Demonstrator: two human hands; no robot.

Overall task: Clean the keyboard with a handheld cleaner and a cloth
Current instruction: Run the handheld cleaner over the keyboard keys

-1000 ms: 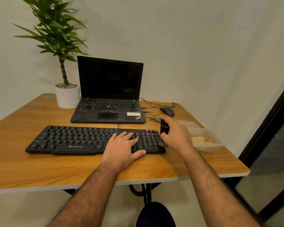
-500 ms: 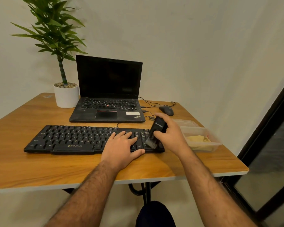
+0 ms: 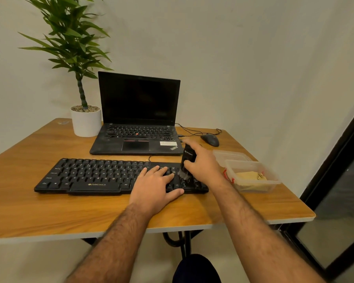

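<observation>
Now the handheld cleaner [image 3: 187, 163] has moved leftward onto the keyboard [image 3: 102, 176].

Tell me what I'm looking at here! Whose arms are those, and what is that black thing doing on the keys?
The camera sits on a person's head and looks down, so you see their own two arms. There is no machine here. On the wooden table lies a black keyboard. The left hand rests flat on it to hold it steady. The right hand holds a small black handheld cleaner, its brush end down on the keys at the right. Behind are a laptop, a potted plant and a mouse. The clear box at the right holds something yellowish, perhaps the cloth.
</observation>
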